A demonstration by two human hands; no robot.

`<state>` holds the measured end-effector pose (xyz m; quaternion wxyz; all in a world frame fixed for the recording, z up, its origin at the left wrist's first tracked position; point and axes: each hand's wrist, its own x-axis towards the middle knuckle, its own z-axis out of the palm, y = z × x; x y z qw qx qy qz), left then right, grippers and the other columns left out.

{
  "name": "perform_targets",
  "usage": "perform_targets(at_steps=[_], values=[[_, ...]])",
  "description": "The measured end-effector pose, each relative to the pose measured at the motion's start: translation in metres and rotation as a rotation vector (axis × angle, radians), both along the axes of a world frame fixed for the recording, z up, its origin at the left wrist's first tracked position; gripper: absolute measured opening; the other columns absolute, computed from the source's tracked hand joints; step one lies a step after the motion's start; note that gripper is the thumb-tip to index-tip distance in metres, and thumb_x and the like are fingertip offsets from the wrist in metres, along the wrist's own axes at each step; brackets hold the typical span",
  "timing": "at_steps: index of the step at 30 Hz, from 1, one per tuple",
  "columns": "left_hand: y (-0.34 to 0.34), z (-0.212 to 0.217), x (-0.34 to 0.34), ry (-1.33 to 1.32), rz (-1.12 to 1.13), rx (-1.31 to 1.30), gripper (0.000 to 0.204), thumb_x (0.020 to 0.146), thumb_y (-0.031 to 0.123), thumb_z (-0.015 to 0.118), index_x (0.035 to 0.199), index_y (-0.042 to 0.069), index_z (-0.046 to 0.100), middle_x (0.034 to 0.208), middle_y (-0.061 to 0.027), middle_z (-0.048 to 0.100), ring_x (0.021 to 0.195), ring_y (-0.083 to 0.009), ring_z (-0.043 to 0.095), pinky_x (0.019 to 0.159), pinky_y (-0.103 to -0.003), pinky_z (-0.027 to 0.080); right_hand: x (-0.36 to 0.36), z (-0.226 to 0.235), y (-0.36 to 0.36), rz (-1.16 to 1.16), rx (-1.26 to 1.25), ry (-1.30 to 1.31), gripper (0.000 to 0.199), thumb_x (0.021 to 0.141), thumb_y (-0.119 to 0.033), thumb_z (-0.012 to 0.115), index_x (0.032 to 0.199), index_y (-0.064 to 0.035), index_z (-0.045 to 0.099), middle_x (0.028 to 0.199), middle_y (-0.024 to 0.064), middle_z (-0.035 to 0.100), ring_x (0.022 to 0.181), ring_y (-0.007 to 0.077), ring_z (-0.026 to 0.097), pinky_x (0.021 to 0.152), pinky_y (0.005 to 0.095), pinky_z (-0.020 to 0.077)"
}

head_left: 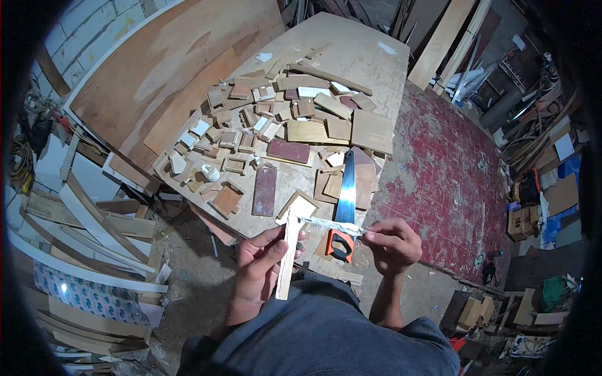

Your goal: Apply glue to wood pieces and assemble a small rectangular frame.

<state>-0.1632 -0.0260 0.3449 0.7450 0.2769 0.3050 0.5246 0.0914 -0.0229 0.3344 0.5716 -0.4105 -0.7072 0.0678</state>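
Observation:
My left hand point(258, 266) is closed around a pale, narrow wooden strip point(286, 271), held upright in front of my body. White paste-like stuff shows at the strip's upper end. Between the fingertips of my right hand point(394, 245) is a thin white-smeared stick point(333, 225). Its far tip reaches the top of the strip; whether it carries bristles I cannot tell. Just beyond that tip lies a small wooden tray-like piece point(302, 204) on the table. A hand saw point(346, 195) with an orange and black handle rests between my hands, partly behind the stick.
Small wooden boxes and offcuts point(241, 141) crowd the worktable point(360, 53). A dark red board point(264, 191) and a small white bottle point(211, 172) lie near its left edge. Large plywood sheets point(157, 69) lean on the left; timber scraps point(94, 216) pile below them. Red tiled floor point(433, 169) stretches right.

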Motion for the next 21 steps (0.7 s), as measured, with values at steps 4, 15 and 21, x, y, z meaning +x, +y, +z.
perform_targets(at_steps=[4,15,21], values=[[0.0,-0.002,0.01,-0.014,-0.03,0.006,0.035,0.094,0.01,0.064,0.125,-0.005,0.06,0.109,-0.0159,0.069,0.091,-0.0161,0.067,0.085,-0.028,0.054,0.005,-0.001,0.006,-0.02,0.037,0.126,0.016,0.076,0.001,0.077,0.089,-0.0064,0.076,0.087,0.0098,0.07,0.07,0.0156,0.068,0.061,0.0244,0.0541],[0.007,0.004,0.032,-0.016,-0.057,-0.019,0.033,0.095,0.011,0.061,0.124,-0.006,0.061,0.109,-0.0161,0.069,0.095,-0.018,0.066,0.089,-0.03,0.052,0.021,-0.012,0.005,0.058,-0.005,0.123,0.016,0.072,0.0,0.08,0.085,-0.0073,0.076,0.082,0.0085,0.071,0.072,0.0173,0.069,0.063,0.027,0.0534],[0.009,0.0,0.038,-0.01,-0.092,-0.043,0.033,0.095,0.011,0.061,0.124,-0.005,0.061,0.109,-0.0161,0.069,0.094,-0.0176,0.066,0.089,-0.03,0.052,0.031,-0.014,0.003,0.066,0.025,0.269,0.019,0.07,0.003,0.08,0.087,-0.0035,0.076,0.084,0.0121,0.071,0.073,0.0198,0.069,0.065,0.0286,0.0547]])
